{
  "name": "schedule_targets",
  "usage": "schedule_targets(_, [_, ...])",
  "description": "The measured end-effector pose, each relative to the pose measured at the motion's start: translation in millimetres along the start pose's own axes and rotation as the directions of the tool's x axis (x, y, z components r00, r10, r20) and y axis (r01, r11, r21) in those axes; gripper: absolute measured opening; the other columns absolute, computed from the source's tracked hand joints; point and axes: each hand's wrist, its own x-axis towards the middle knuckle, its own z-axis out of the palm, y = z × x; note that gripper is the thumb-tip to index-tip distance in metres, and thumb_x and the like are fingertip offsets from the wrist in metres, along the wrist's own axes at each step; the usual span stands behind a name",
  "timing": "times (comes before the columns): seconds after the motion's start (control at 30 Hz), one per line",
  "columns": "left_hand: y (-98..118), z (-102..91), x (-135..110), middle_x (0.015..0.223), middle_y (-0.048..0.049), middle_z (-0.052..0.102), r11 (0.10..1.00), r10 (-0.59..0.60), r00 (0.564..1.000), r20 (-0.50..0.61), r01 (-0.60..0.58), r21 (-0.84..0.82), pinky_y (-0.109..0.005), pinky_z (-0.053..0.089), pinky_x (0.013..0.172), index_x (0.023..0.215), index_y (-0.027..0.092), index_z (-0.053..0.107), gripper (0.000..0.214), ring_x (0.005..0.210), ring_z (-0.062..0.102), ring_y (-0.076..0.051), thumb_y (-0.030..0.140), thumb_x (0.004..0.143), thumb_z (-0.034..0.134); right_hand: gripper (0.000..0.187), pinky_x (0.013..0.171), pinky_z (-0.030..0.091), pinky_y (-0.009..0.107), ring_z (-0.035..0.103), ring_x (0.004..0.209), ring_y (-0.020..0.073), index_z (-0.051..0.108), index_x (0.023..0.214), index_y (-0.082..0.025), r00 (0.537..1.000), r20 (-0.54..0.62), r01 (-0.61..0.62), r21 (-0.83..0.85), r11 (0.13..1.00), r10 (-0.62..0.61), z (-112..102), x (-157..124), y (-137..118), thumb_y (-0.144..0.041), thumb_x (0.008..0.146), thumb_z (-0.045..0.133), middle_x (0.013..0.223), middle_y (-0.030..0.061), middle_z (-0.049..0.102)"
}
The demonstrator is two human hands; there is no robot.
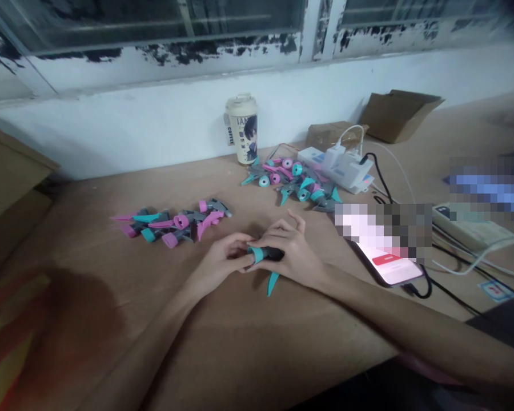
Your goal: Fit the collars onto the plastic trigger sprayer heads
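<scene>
Bare forearms (163, 337) stretch over a brown wooden tabletop (240, 354). The left hand (223, 257) pinches the turquoise collar (256, 254) of a dark-grey plastic spray head (265, 253) between thumb and fingers; the right hand (293, 251) curls its fingers round the body, turquoise trigger (273, 283) below. One heap (180, 222) of pink, turquoise and grey heads lies left, another heap (297, 181) beyond.

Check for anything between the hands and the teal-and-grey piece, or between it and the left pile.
Nothing visible separates the piece from the left hand or right hand; both touch it. Toward the left pile, the left hand itself stands between.
</scene>
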Motion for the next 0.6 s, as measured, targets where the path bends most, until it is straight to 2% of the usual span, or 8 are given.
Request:
schedule_targets(0.3, [4.2, 2.8, 0.8, 0.080, 0.0003, 0.056, 0.999, 0.006, 1.000, 0.015, -0.005, -0.042, -0.021, 0.042, 0.057, 0.099, 0.017, 0.054, 0.027, 0.070, 0.053, -0.012, 0.027, 0.076, 0.064, 0.021, 0.106, 0.007, 0.045, 0.057, 0.088, 0.0151, 0.067, 0.092, -0.027, 0.996, -0.055, 0.067, -0.052, 0.996, -0.070, -0.6, 0.9, 0.6, -0.043, 0.079, 0.062, 0.082, -0.0036, 0.070])
schedule_targets(0.6, [7.5, -0.1, -1.3, 0.090, -0.0027, 0.061, 0.999, -0.016, 0.999, 0.044, 0.018, -0.043, -0.024, 0.046, 0.062, 0.103, 0.019, 0.055, 0.029, 0.075, 0.056, -0.013, 0.023, 0.075, 0.063, 0.022, 0.107, 0.006, 0.044, 0.054, 0.093, 0.0156, 0.066, 0.096, -0.030, 0.996, -0.043, 0.079, -0.101, 0.992, -0.084, 2.3, -2.4, 3.6, -0.041, 0.077, 0.065, 0.083, -0.0048, 0.069])
